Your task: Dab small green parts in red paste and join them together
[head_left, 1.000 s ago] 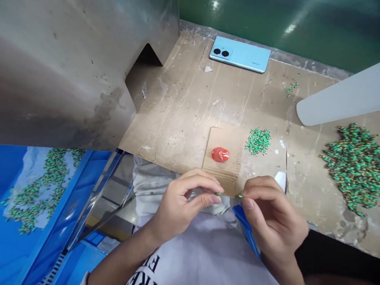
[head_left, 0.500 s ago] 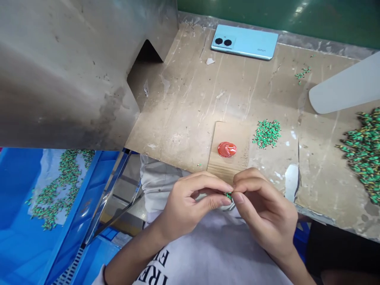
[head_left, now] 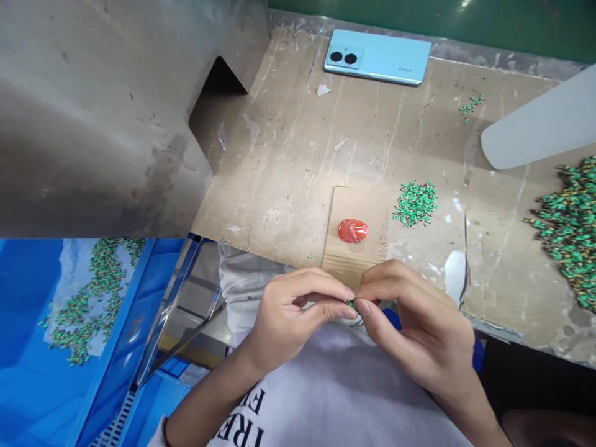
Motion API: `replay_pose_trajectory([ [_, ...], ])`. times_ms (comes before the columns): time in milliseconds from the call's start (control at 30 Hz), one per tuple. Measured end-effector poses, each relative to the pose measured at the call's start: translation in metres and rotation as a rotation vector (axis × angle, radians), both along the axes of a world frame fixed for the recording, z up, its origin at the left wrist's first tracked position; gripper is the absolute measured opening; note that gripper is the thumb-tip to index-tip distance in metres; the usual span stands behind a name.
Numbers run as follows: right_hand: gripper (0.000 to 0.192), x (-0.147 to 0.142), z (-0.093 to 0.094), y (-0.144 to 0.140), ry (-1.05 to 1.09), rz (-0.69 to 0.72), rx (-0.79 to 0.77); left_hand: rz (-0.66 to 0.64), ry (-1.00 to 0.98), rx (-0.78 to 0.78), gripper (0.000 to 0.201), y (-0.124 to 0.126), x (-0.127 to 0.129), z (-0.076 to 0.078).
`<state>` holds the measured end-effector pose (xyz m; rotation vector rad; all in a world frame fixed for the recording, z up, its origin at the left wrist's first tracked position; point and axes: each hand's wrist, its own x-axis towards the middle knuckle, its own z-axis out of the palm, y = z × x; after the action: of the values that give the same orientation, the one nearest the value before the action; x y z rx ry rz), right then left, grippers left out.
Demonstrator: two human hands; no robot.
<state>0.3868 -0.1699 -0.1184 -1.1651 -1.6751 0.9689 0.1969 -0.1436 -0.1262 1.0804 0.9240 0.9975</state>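
Note:
Over my lap, at the front edge of the table, my left hand (head_left: 293,320) and my right hand (head_left: 416,323) meet fingertip to fingertip. Thumb and index finger of the left are pinched on a small green piece (head_left: 352,305), mostly covered by the fingers. The right hand's thumb and index finger are pressed together at the same spot; whether they grip the piece itself is hidden. Just beyond the hands a small glossy red dish (head_left: 352,230) rests on a cardboard piece (head_left: 338,202). A small heap of green pieces (head_left: 416,203) lies to its right.
A larger pile of green pieces with gold and dark ends (head_left: 570,233) is at the right. A light-blue phone (head_left: 378,59) lies at the back, near a white rounded object (head_left: 535,121). Metal sheeting (head_left: 102,118) stands left, above a blue tray (head_left: 28,372) with more pieces.
The view has shifted slightly, so the table things sit a little higher and further left. Both hands keep their pinch with fingertips together; the right fingers have barely moved.

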Motion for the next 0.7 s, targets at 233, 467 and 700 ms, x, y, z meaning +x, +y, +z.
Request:
replay_pose_trajectory([
  [233, 0.016, -0.0025, 0.01, 0.007, -0.058, 0.007, 0.04, -0.003, 0.029, -0.069, 0.02, 0.002, -0.002, 0.0024],
  [467, 0.018, -0.0012, 0.0106, 0.0051, -0.031, 0.036, 0.051, 0.017, -0.003, -0.04, 0.02, 0.0028, -0.0035, 0.0035],
  [700, 0.024, 0.0008, 0.0072, 0.0009, 0.049, 0.067, -0.048, 0.058, 0.068, 0.125, 0.017, 0.003, -0.0046, 0.0012],
])
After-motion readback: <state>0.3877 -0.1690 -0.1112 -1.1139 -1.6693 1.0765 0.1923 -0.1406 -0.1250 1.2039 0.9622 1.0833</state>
